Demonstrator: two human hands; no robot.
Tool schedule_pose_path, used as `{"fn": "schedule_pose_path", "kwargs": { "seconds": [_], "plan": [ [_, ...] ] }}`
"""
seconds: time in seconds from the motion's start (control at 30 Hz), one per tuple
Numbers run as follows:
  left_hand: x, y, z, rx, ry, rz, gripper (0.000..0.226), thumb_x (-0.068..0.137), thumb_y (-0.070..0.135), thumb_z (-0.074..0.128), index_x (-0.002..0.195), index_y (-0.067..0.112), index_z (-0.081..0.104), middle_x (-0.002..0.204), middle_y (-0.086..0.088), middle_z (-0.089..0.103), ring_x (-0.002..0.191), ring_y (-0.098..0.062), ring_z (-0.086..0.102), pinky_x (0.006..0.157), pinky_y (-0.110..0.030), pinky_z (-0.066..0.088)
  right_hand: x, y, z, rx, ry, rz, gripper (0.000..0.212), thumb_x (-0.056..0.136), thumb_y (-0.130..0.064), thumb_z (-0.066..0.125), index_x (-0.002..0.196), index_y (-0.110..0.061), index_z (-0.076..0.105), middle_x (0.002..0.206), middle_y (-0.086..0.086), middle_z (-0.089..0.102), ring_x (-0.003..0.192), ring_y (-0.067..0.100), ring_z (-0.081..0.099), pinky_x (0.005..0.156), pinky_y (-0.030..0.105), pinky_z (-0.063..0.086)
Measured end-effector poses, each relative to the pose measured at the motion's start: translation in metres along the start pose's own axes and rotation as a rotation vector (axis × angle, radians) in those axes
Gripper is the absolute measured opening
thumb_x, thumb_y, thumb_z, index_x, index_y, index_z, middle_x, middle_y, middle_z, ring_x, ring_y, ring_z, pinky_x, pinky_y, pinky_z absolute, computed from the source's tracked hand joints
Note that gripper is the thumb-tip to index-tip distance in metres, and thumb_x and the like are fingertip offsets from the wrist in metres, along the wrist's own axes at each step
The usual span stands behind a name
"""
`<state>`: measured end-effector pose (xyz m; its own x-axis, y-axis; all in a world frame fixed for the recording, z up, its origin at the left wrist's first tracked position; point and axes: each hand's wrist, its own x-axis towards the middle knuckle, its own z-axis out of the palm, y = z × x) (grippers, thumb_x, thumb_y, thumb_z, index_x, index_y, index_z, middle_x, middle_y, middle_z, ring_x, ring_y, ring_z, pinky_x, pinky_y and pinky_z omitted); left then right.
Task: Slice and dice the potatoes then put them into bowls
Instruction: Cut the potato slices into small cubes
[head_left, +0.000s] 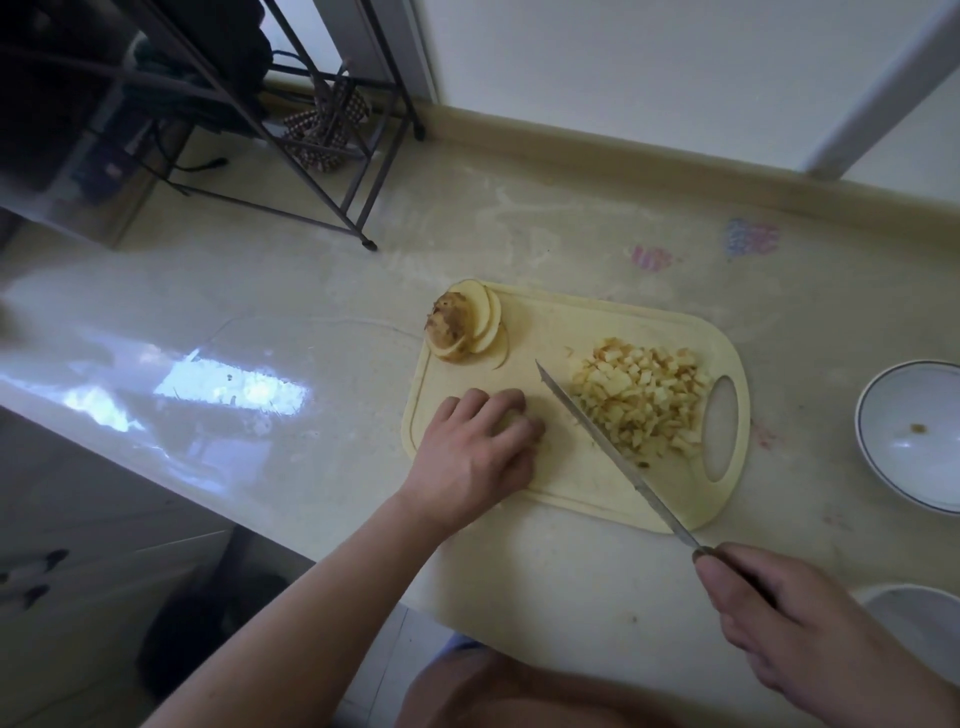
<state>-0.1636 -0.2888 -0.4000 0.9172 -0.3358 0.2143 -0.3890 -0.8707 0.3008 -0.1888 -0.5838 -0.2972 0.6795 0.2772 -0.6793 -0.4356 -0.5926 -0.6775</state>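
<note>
Two bowls (914, 436) (919, 618) (one partly cropped), one knife (613, 457), one cutting board (582, 322)

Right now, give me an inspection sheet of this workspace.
Surface: pale glossy counter, smudged, with coloured marks.
Job's things: board carries a dice pile and slices; bowl right of the board holds only a speck; second bowl partly in view.
Clutter: nothing seen.
Hands: left hand covers a potato piece; right hand grips the knife, blade angled across the board.
Cables: dark cord under the rack.
Surroundings: metal rack, white wall.
</note>
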Motion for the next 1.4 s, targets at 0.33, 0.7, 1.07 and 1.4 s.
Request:
{"fn": "schedule_pose_path", "kwargs": {
  "seconds": [0.33,0.7,1.07,1.4],
  "plan": [
    [-0.022,-0.02,-0.02,-0.207,-0.059,-0.09,0.062,0.083,0.032,0.072,0.14,0.018,0.051,0.138,-0.003,0.053,0.119,-0.029,0.052,0.1,-0.044,0.042,0.003,-0.002,0.005,-0.008,-0.04,0.027,0.082,0.053,-0.096,0.047,0.068,-0.015,0.042,0.052,-0.004,0.036,0.048,0.015,0.03,0.044,0.024,0.028],
    [-0.023,-0.019,-0.012,-0.263,0.025,-0.085,0.043,0.089,0.029,0.071,0.126,0.006,0.065,0.123,-0.006,0.067,0.109,-0.028,0.058,0.094,-0.042,0.051,0.01,-0.004,0.021,0.1,-0.054,0.037,0.079,0.058,-0.092,0.051,0.069,-0.014,0.041,0.055,-0.003,0.032,0.052,0.02,0.028,0.046,0.025,0.027],
    [-0.025,-0.012,-0.006,-0.268,0.098,-0.074,0.025,0.087,0.014,0.08,0.107,-0.002,0.075,0.12,-0.014,0.07,0.102,-0.031,0.063,0.092,-0.035,0.053,0.018,-0.009,0.073,0.043,-0.033,-0.146,0.04,0.083,-0.063,0.038,0.068,-0.027,0.044,0.049,-0.002,0.042,0.042,0.005,0.036,0.047,0.023,0.03],
    [-0.029,-0.01,-0.002,-0.279,0.125,-0.101,0.025,0.088,0.014,0.08,0.106,-0.002,0.074,0.123,-0.014,0.069,0.104,-0.033,0.065,0.094,-0.036,0.053,0.021,-0.015,0.068,0.171,-0.143,-0.016,0.048,0.085,-0.06,0.038,0.072,-0.014,0.04,0.053,-0.003,0.039,0.039,0.011,0.031,0.037,0.018,0.029]
  ]
}}
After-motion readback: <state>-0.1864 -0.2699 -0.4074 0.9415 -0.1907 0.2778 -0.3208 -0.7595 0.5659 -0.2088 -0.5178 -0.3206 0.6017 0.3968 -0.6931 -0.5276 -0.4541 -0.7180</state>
